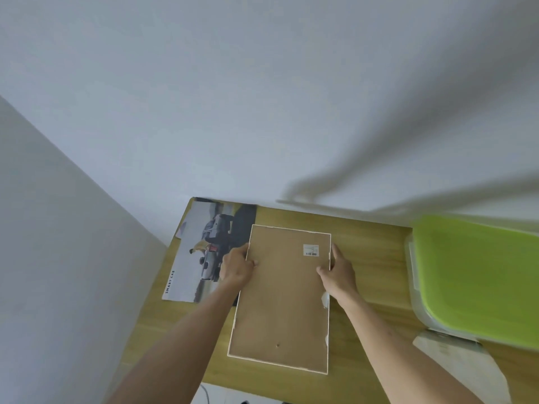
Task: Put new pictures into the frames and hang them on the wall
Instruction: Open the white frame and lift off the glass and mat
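White-edged rectangular picture frame (281, 298) lies face down on the light wooden bench (370, 258), brown fibreboard backing up, long axis running away from the person, roughly mid-bench. Small white barcode sticker (311, 250) sits near the backing's far right corner. Small dark spot low on the backing, near the closer short edge. Torn white bits along the frame's right edge, approx. halfway down and again lower.

Left hand (236, 265) grips the frame's left long edge near the far end: thumb over the backing, fingers curled round the rim. Right hand (338, 271) grips the opposite long edge at about the same level, thumb on the backing, fingers along the outside. Both hands clamped on the frame, one per side, apart by the frame's width. Both forearms bare.

Glossy printed car poster (201, 252) w/ "SMART CAR" text lies flat on the bench at left, its right part tucked under the frame and left hand; far corner reaches the wall.

Clear plastic storage box w/ lime-green lid (478, 275) stands at the bench's right side, well apart from the frame. Pale crumpled sheet (463, 365) lies in front of it, near the bench's closer edge; material unclear. White walls (233, 112) behind and left of bench; blurred shadows across them.
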{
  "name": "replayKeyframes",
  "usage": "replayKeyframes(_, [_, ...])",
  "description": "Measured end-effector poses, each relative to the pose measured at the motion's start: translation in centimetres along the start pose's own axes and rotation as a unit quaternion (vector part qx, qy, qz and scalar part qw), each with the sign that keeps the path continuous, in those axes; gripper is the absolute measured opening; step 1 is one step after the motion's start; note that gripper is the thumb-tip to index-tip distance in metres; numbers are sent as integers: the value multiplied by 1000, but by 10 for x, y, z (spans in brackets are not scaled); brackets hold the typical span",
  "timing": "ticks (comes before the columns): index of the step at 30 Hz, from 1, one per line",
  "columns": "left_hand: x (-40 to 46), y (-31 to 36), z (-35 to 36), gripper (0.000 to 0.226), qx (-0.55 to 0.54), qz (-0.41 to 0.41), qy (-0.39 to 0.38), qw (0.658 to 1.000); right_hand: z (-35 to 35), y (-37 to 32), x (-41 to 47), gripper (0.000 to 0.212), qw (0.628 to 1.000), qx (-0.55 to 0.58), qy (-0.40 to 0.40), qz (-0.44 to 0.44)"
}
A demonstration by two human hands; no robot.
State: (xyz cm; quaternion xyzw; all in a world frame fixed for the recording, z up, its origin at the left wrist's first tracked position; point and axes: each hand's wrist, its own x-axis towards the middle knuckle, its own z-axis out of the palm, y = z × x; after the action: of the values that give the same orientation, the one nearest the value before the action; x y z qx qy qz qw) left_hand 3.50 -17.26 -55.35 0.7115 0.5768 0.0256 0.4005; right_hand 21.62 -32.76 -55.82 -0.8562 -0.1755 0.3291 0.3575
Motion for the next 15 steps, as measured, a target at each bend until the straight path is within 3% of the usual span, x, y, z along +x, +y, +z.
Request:
replayKeyframes(3, [6,-6,4,28,10,-17,21,1000,15,4,6,59,1000,-16,19,18])
replayKeyframes(7, [3,-10,10,20,53,-18,52,997,24,6,5,40,999,-29,26,13])
replayKeyframes(15, [-7,-13,11,17,135,15,44,990,24,18,-18,42,997,-69,45,-5])
